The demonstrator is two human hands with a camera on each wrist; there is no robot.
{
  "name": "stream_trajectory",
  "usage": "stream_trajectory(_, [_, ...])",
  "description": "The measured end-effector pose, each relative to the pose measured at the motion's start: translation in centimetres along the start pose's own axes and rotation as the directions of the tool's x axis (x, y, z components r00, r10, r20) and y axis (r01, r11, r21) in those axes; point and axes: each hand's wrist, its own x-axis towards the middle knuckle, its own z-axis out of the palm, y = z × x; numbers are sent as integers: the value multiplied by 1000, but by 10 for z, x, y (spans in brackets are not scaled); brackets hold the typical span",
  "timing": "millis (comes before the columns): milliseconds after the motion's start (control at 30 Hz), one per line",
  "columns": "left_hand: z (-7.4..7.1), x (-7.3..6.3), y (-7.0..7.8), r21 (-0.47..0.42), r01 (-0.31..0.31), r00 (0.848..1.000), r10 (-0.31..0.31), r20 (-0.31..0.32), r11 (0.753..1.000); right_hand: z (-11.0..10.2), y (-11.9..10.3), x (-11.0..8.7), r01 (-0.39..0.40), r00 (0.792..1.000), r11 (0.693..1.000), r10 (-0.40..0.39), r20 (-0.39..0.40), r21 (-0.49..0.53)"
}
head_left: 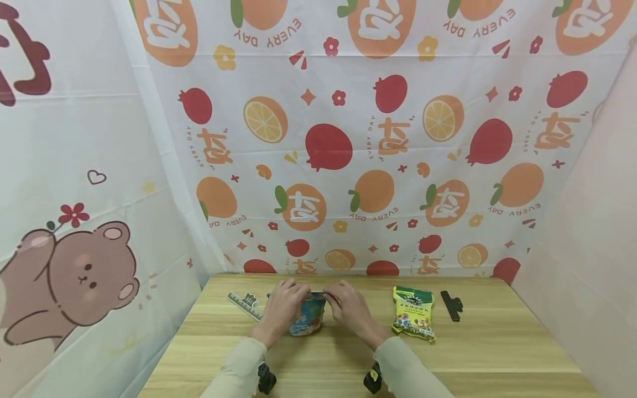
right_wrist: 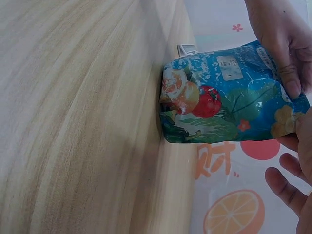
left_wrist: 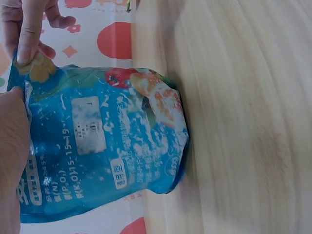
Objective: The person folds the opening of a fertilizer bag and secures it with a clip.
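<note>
From my end, I see the blue bag [head_left: 307, 320] standing upright on the counter [head_left: 348, 359], toward its far side, with both of the person's hands at its top. The left hand [head_left: 285, 309] pinches the top edge on one side, and the right hand [head_left: 352, 310] pinches it near the other corner, thumb against curled fingers. I judge the step in hand to be working that top edge, perhaps straightening or folding it; I cannot tell whether the mouth is sealed. The next move, as I read it, calls for keeping the edge taut and level so the bag does not slump.

The counter is pale wood with a lengthwise grain. A piano-key clip [head_left: 245, 305] lies to the left of the bag, partly behind the left arm; a yellow-green packet [head_left: 414, 313] lies to the right, with a black clip [head_left: 452, 305] just beyond it. Behind the counter hangs a fruit-print cloth [head_left: 358, 237], and on the left a white sheet [head_left: 124, 138] with a bear on it.
</note>
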Motion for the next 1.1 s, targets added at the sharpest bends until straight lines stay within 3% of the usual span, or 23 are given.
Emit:
stream_trajectory(233, [-1,-6,-8,35,8,1000,-9,8,999,-1,-1,-1,-7,1000,1000,7,4,-4])
stream_trajectory(467, [-3,-4,-10,61,33,999,-33,-1,998,-3,-1,1,-24,1000,1000,24,16,11])
stream_trajectory(833, [-2,-7,-15,116,-1,999,7,-53,993,-4,2,-1,-20,1000,1000,20,1,-5])
stream_trajectory(1000, [-5,-8,-19,48,39,996,-35,-85,998,-4,3,-1,-4,1000,1000,4,-4,-4])
stream_trajectory(1100, [-7,-10,-20,-1,59,997,-59,-58,998,-3,4,-1,-18,1000,1000,18,5,-1])
